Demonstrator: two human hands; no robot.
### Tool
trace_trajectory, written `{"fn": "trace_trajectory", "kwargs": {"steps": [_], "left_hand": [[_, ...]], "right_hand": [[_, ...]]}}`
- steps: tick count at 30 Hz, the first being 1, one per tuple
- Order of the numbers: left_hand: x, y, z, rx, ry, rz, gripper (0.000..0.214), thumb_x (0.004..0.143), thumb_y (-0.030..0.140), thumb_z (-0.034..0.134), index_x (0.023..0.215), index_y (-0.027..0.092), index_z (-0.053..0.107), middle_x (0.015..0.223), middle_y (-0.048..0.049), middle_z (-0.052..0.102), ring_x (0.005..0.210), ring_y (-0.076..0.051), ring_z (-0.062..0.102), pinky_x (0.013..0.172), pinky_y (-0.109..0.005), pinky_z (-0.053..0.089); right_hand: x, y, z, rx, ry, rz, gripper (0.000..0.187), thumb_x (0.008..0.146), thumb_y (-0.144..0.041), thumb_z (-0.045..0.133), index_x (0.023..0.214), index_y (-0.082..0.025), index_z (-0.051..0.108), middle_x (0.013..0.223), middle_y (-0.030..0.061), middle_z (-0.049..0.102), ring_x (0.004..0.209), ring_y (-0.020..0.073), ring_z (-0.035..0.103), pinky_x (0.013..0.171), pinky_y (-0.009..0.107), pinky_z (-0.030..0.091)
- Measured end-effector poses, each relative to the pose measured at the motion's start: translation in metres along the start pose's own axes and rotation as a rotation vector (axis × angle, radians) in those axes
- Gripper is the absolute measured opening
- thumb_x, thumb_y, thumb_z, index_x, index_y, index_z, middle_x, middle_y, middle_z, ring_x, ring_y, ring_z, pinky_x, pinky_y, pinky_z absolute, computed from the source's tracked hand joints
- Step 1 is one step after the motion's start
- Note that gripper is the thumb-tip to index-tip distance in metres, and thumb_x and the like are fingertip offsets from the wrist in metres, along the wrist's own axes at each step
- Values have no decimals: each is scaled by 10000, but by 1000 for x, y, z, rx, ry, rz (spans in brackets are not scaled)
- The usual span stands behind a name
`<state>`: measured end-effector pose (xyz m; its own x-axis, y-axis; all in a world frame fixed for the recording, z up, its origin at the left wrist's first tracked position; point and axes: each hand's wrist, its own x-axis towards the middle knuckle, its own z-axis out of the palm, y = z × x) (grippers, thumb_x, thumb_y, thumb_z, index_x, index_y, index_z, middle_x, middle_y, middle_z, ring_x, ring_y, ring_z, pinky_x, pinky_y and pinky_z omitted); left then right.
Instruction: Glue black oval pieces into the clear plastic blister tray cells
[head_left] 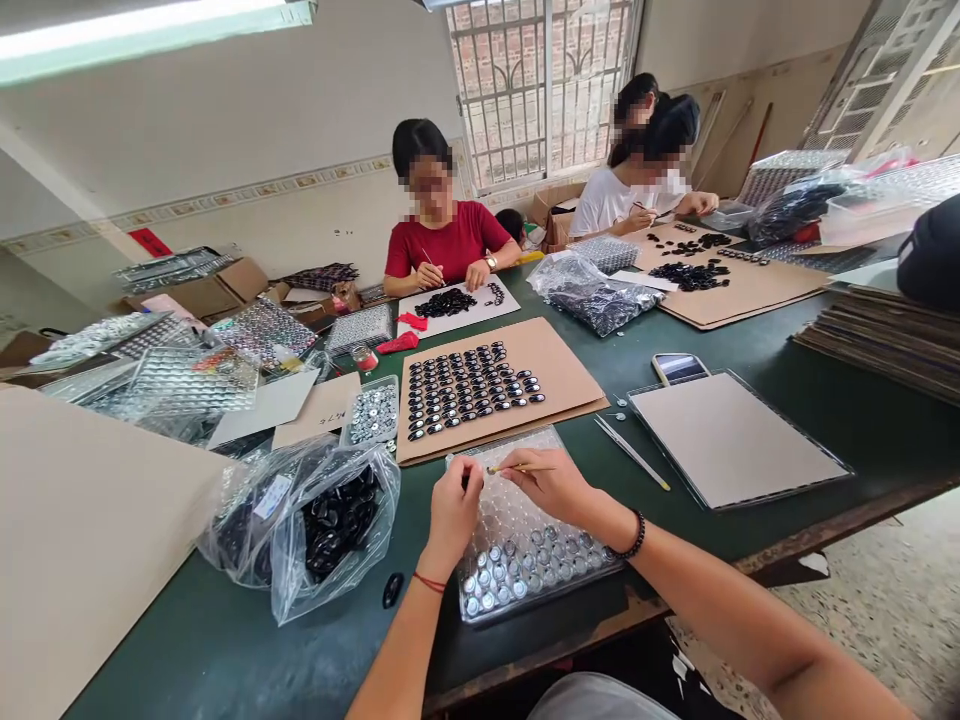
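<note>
My left hand (453, 508) is closed in a pinch on a small dark piece held over a clear plastic blister tray (525, 545) at the near table edge. My right hand (551, 483) grips a thin yellow brush (517, 467) whose tip points left at that piece. The tray's near rows hold several shiny round pieces; its far rows look unfilled. Just beyond lies a brown cardboard sheet (559, 370) with rows of black oval pieces (469, 388). One loose black oval (392, 589) lies on the green table left of my wrist.
A clear bag of black pieces (330, 525) sits at my left, a small box of silvery pieces (373, 412) behind it. A phone (679, 367), a grey board (731, 440) and a thin stick (631, 453) lie right. Three people work across the table.
</note>
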<state>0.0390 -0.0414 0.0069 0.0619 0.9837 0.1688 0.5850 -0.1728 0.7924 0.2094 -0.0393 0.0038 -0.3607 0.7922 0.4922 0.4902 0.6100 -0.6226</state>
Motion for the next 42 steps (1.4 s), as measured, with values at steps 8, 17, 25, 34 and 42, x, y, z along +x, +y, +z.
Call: {"fn": "trace_trajectory", "kwargs": {"steps": [8,17,25,34,42], "left_hand": [[2,0,-4,-404,-108,-176,401,768,439,498,1057,164,540,530,68,403,404,-71,395,421,-194,313],[-3,-1,3,-542,-218,-230,347,717,395,590,953,140,599,522,66,413,389,-43,390,388,-168,304],[51,-23,-47,-962,167,-338,260,810,384,489,844,138,564,460,90,270,360,-16,260,352,-105,208],[18,-5,4,-682,-80,-321,276,641,360,671,776,131,598,491,30,526,360,-44,416,346,-143,260],[13,5,13,-265,-249,-111,271,644,338,657,833,144,638,626,-1,609,399,-62,447,391,-179,348]], "right_hand": [[2,2,-4,355,173,221,280,860,-389,423,741,-172,552,666,29,599,423,83,455,421,202,353],[-1,2,-2,544,176,233,250,850,-380,448,743,-168,525,655,24,592,384,70,450,377,199,360],[-3,2,-5,663,309,282,200,856,-348,456,802,-166,521,661,16,593,371,61,438,391,208,351],[-5,0,-8,506,306,199,221,869,-351,415,773,-181,518,650,11,575,403,79,438,424,220,358],[-6,-1,-10,42,75,-3,225,899,-261,314,827,-178,510,745,43,590,654,147,533,595,250,374]]}}
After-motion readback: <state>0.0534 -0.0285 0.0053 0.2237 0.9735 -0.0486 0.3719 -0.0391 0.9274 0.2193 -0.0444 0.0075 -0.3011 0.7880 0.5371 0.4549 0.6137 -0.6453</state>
